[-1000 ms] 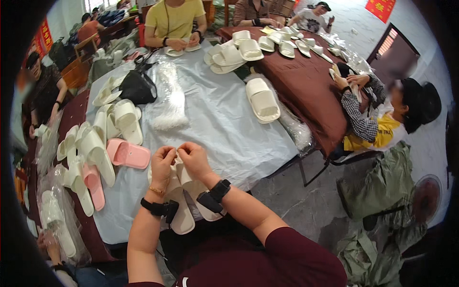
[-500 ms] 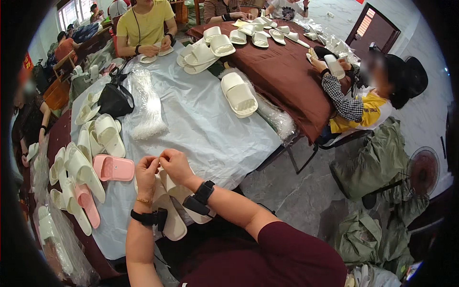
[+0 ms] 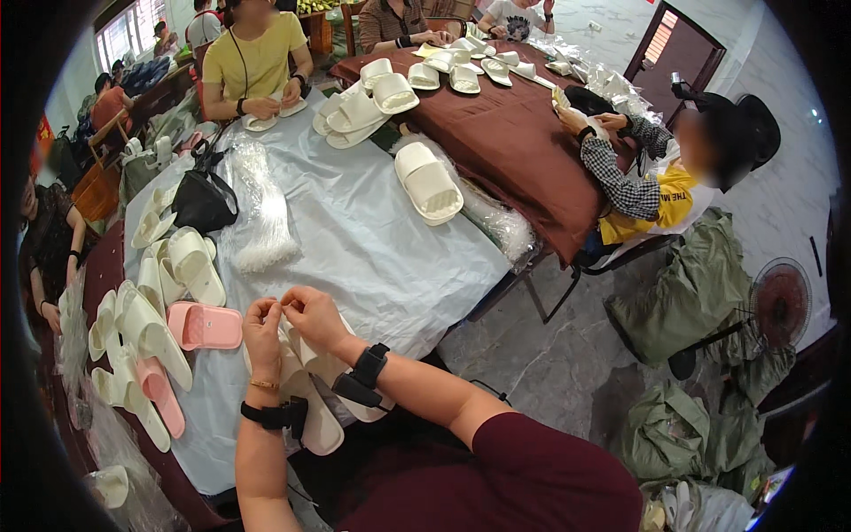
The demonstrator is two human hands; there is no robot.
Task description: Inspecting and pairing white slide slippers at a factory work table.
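Observation:
My left hand [image 3: 262, 335] and my right hand [image 3: 315, 319] meet over the near part of the table, fingers pinched together at the tips. Whatever is between their fingertips is too small to make out. Below them lie cream slippers, a left one [image 3: 319, 427] and a right one [image 3: 362, 410], partly covered by my hands and wrist bands. Just left of my left hand is a pink slipper [image 3: 206, 326]. A second pink slipper [image 3: 161, 395] lies among several cream slippers [image 3: 151, 324] along the table's left side.
A bundle of clear thin strands [image 3: 264, 226] and a black bag [image 3: 206, 197] lie on the pale table cover [image 3: 355, 239]. A cream slipper pair [image 3: 428, 183] sits toward the brown-covered table [image 3: 505, 133]. Co-workers handle slippers around both tables. Green sacks [image 3: 687, 288] and a fan [image 3: 780, 301] stand right.
The view has shifted slightly. My hands stay pinched together over the slippers. The co-worker at the right has lowered a white slipper, and the one at far left no longer shows a slipper in hand.

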